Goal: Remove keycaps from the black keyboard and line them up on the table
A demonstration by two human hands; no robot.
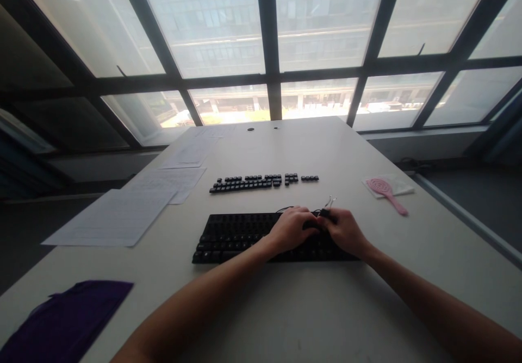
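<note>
A black keyboard [232, 238] lies in front of me, with keycaps on its lower left rows; its upper rows look bare but are dark and blurred. Over its right part, my right hand [345, 231] is closed on a wire keycap puller [332, 200], whose thin metal wires point up and away. A small black piece [324, 212] shows at the right fingertips; I cannot tell if it is a keycap or the puller's handle. My left hand [292, 228] meets the right one there, fingers bent together, and whatever they grip is hidden.
Loose black keycaps [244, 184] lie in rows behind the keyboard on the white table [326, 156]. Paper sheets [112, 217] spread along the left edge. A purple cloth [69, 319] is at the near left. At right, a pink hairbrush [385, 192] rests on a clear plastic bag [402, 185].
</note>
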